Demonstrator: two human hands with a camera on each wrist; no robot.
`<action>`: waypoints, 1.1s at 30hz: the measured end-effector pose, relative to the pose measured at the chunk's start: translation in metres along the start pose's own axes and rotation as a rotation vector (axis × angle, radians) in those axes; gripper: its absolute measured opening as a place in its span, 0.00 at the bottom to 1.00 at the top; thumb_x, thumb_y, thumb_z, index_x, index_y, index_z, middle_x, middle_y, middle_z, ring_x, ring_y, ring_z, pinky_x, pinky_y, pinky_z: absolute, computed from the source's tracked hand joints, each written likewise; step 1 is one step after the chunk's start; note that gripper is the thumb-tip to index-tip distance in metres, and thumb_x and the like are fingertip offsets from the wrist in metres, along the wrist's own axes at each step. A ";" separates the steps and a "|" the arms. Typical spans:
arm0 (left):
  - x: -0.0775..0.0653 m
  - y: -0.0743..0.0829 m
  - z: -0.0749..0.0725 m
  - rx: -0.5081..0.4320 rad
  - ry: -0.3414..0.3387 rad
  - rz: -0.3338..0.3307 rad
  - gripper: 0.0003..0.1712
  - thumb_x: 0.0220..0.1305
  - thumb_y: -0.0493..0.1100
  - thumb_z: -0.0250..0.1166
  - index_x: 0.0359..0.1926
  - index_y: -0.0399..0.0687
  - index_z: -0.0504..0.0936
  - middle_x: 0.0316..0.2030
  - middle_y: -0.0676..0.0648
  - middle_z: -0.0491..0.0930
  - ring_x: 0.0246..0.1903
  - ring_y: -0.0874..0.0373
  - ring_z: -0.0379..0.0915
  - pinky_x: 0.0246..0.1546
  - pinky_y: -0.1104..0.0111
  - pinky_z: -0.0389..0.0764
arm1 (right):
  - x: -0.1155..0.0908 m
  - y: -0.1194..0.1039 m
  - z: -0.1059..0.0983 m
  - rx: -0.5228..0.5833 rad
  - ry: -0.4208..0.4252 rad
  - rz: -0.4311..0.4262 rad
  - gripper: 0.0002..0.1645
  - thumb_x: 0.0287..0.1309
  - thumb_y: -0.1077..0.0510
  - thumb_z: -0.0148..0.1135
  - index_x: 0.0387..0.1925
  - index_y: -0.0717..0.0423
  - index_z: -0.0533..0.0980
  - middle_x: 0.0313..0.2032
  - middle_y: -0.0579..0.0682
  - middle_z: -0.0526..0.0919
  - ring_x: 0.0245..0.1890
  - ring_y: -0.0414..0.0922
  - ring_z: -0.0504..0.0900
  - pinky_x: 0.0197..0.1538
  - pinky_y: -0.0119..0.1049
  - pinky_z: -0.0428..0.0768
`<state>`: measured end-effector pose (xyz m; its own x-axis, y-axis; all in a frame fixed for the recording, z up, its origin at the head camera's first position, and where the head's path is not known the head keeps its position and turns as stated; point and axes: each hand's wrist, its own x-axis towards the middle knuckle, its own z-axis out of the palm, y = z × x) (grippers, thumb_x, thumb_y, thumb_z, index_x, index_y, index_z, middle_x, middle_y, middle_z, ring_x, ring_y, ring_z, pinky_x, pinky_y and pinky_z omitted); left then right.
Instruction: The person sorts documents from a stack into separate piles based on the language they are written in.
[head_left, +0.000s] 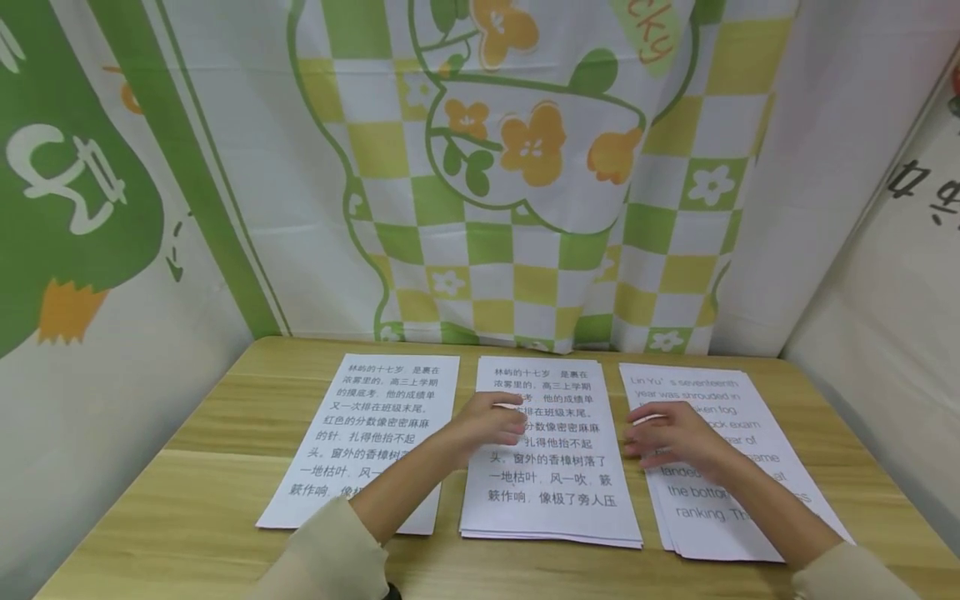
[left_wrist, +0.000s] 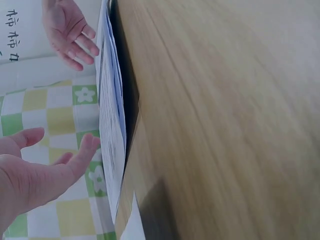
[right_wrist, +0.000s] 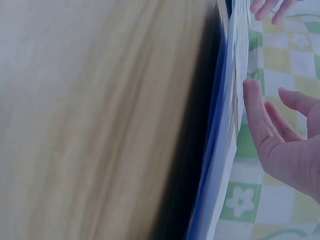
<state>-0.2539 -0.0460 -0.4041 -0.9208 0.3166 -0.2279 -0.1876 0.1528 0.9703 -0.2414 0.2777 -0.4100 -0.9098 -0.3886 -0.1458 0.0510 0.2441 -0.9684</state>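
Three piles of printed paper lie side by side on a wooden table (head_left: pixel 187 475). Chinese text covers the left sheet (head_left: pixel 375 417) and the middle stack (head_left: pixel 551 483); the right stack (head_left: pixel 697 525) bears English text. My left hand (head_left: pixel 487 425) hovers over the left side of the middle stack, hiding some characters. Above the left edge of the right stack is my right hand (head_left: pixel 675 437). Relaxed, spread fingers show on the left hand (left_wrist: pixel 45 175) in the left wrist view. The right hand (right_wrist: pixel 290 145) looks much the same in the right wrist view, with nothing in its fingers.
Behind the table hangs a checked, flowered curtain (head_left: pixel 510 267). White printed cloth walls (head_left: pixel 202 308) close in both sides. Narrow strips of wood separate the paper piles, and the lower sheets of the middle and right stacks stick out unevenly.
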 end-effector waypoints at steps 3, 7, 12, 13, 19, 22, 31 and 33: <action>-0.004 0.000 -0.008 0.031 0.028 -0.001 0.30 0.70 0.36 0.62 0.70 0.29 0.70 0.58 0.29 0.79 0.56 0.37 0.81 0.55 0.57 0.87 | 0.002 0.000 0.005 0.005 0.003 0.013 0.28 0.71 0.65 0.59 0.63 0.83 0.65 0.48 0.67 0.87 0.45 0.54 0.90 0.47 0.49 0.90; -0.008 0.000 -0.018 0.071 0.063 -0.014 0.30 0.70 0.37 0.63 0.70 0.30 0.70 0.59 0.31 0.80 0.56 0.38 0.80 0.56 0.56 0.85 | 0.004 0.000 0.010 0.009 0.024 0.041 0.27 0.72 0.65 0.59 0.62 0.82 0.66 0.46 0.66 0.87 0.44 0.54 0.90 0.47 0.49 0.90; -0.010 0.000 -0.027 0.090 0.111 -0.029 0.31 0.69 0.36 0.63 0.70 0.31 0.71 0.58 0.31 0.80 0.58 0.37 0.79 0.60 0.54 0.83 | 0.006 -0.003 0.013 0.008 0.071 0.074 0.27 0.70 0.66 0.61 0.63 0.81 0.66 0.44 0.64 0.88 0.43 0.53 0.90 0.45 0.48 0.91; -0.010 -0.001 -0.028 0.090 0.118 -0.033 0.30 0.69 0.36 0.63 0.70 0.31 0.71 0.58 0.31 0.80 0.59 0.36 0.78 0.60 0.53 0.83 | 0.006 -0.004 0.013 0.004 0.081 0.076 0.28 0.69 0.66 0.61 0.62 0.81 0.66 0.44 0.64 0.88 0.43 0.54 0.90 0.45 0.47 0.91; -0.009 -0.002 -0.031 0.098 0.152 -0.065 0.30 0.69 0.37 0.64 0.70 0.33 0.72 0.60 0.31 0.78 0.59 0.36 0.77 0.61 0.54 0.82 | 0.008 -0.005 0.014 -0.014 0.118 0.095 0.28 0.68 0.65 0.63 0.62 0.80 0.67 0.43 0.63 0.88 0.42 0.54 0.90 0.43 0.47 0.91; -0.010 -0.002 -0.032 0.105 0.164 -0.070 0.30 0.69 0.38 0.64 0.70 0.34 0.72 0.60 0.31 0.77 0.60 0.37 0.76 0.60 0.54 0.82 | 0.009 -0.005 0.014 -0.014 0.123 0.105 0.29 0.68 0.65 0.64 0.62 0.80 0.67 0.42 0.63 0.88 0.42 0.54 0.90 0.44 0.47 0.91; -0.014 -0.002 -0.033 0.115 0.156 -0.068 0.31 0.68 0.38 0.65 0.69 0.34 0.72 0.61 0.31 0.76 0.61 0.36 0.74 0.62 0.51 0.80 | 0.008 -0.003 0.012 -0.004 0.120 0.106 0.30 0.68 0.65 0.64 0.63 0.80 0.66 0.43 0.63 0.88 0.43 0.55 0.90 0.44 0.47 0.91; -0.016 -0.002 -0.033 0.111 0.149 -0.062 0.31 0.68 0.38 0.64 0.69 0.33 0.72 0.63 0.31 0.74 0.63 0.35 0.73 0.64 0.51 0.79 | 0.007 -0.003 0.012 0.000 0.120 0.107 0.30 0.69 0.65 0.63 0.64 0.80 0.66 0.44 0.63 0.88 0.43 0.54 0.90 0.44 0.47 0.91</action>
<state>-0.2503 -0.0824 -0.3998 -0.9507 0.1623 -0.2643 -0.2142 0.2730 0.9379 -0.2430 0.2632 -0.4110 -0.9420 -0.2511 -0.2229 0.1502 0.2786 -0.9486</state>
